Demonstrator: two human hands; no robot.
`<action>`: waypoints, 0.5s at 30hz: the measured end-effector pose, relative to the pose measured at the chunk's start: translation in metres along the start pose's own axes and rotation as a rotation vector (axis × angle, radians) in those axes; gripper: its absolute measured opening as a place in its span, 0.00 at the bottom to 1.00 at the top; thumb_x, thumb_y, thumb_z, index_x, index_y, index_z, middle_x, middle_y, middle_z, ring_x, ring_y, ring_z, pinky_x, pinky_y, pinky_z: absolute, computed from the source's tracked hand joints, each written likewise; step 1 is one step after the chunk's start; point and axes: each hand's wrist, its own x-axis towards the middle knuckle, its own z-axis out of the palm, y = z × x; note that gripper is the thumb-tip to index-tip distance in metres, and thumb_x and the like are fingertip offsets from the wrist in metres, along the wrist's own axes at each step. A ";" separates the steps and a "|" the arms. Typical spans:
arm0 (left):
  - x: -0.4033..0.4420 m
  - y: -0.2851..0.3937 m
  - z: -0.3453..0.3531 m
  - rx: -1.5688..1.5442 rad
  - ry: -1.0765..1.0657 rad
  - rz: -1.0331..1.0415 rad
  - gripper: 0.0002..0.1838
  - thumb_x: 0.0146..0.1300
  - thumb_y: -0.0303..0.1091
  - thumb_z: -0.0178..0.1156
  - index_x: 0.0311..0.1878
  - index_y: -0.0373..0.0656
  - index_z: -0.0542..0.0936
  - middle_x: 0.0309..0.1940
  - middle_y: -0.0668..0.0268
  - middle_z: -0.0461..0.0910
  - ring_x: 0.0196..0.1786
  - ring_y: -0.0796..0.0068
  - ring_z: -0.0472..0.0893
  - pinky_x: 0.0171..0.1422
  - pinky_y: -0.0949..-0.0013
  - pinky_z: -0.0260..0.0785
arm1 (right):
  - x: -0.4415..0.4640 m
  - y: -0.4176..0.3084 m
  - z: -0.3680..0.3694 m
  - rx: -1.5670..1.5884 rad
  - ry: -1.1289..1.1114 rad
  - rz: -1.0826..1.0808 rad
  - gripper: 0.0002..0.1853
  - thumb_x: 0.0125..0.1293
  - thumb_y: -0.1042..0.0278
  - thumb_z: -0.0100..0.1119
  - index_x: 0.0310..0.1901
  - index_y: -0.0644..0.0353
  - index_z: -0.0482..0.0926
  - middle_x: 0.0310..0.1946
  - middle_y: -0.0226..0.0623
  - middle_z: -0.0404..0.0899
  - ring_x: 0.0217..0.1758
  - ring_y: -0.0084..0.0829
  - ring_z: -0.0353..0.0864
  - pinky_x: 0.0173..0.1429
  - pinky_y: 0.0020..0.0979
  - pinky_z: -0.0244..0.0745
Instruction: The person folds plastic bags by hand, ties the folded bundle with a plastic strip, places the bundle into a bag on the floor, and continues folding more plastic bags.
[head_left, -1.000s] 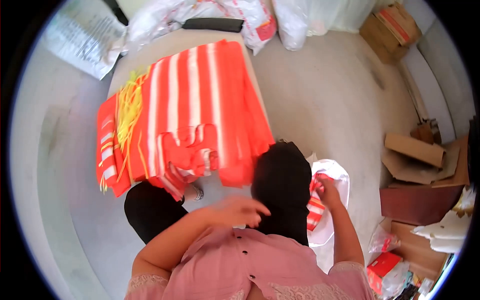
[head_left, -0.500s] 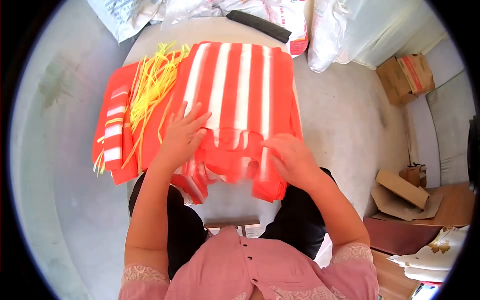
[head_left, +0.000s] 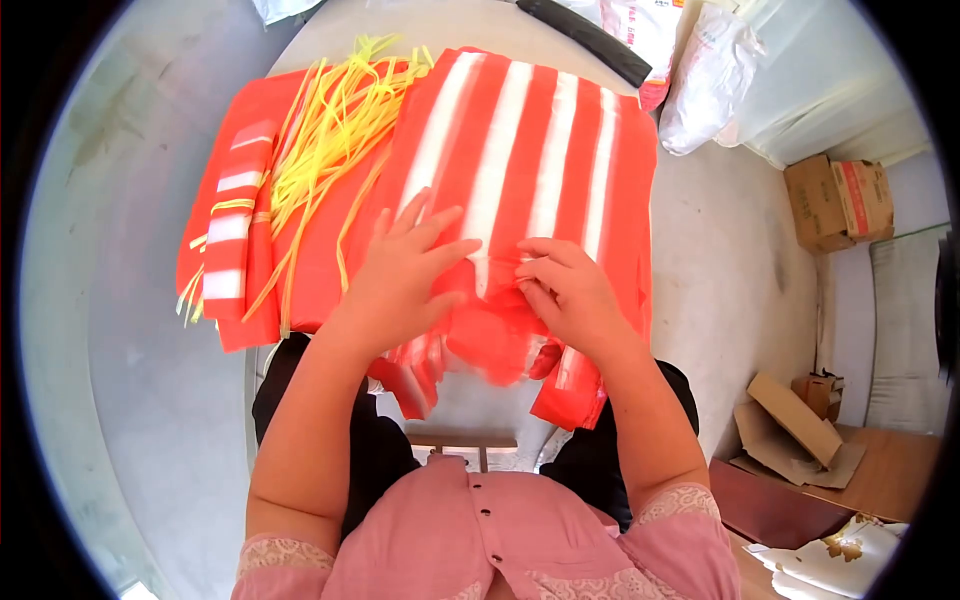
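A stack of red-and-white striped sheets (head_left: 455,140), thin like plastic or cloth, lies in front of me, its near edge hanging in loose folds toward my lap. My left hand (head_left: 405,265) rests on the sheets with its fingers spread. Close by on the right, my right hand (head_left: 572,298) has its fingers curled and pinched at the top sheet's near edge. Yellow ribbons (head_left: 335,130) lie in a loose bunch to the left. Beside them is a rolled striped bundle (head_left: 230,245) tied with a yellow band.
A long black roll (head_left: 590,42) lies at the table's far edge. White bags (head_left: 710,80) stand behind it. On the right are a cardboard box (head_left: 838,203), an opened carton (head_left: 795,435) and a brown wooden surface (head_left: 880,470). My knees are under the near edge.
The view has shifted, so the stack appears larger. My right hand has moved left, nearer my left hand, and its fingers have curled in on the sheet's edge. My left hand stays spread.
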 end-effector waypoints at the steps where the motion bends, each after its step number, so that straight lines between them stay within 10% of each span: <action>1: 0.002 0.004 0.003 -0.021 0.016 0.026 0.29 0.58 0.31 0.76 0.66 0.54 0.84 0.79 0.61 0.71 0.87 0.46 0.57 0.87 0.30 0.45 | 0.001 0.000 0.001 0.065 0.027 0.058 0.11 0.65 0.79 0.66 0.49 0.61 0.85 0.60 0.42 0.83 0.58 0.44 0.86 0.56 0.42 0.83; 4: 0.013 0.015 0.017 -0.067 0.075 0.030 0.24 0.59 0.30 0.75 0.60 0.52 0.86 0.74 0.64 0.76 0.86 0.45 0.61 0.86 0.30 0.47 | 0.008 -0.007 -0.005 0.590 0.055 0.399 0.09 0.70 0.78 0.64 0.50 0.62 0.84 0.59 0.40 0.84 0.55 0.34 0.87 0.54 0.36 0.83; 15: 0.032 0.025 0.032 -0.026 0.170 0.027 0.15 0.62 0.24 0.69 0.52 0.49 0.89 0.65 0.66 0.84 0.81 0.47 0.68 0.84 0.29 0.50 | 0.016 -0.026 -0.017 0.616 0.008 0.459 0.15 0.71 0.77 0.63 0.58 0.59 0.84 0.59 0.36 0.85 0.54 0.31 0.86 0.58 0.32 0.83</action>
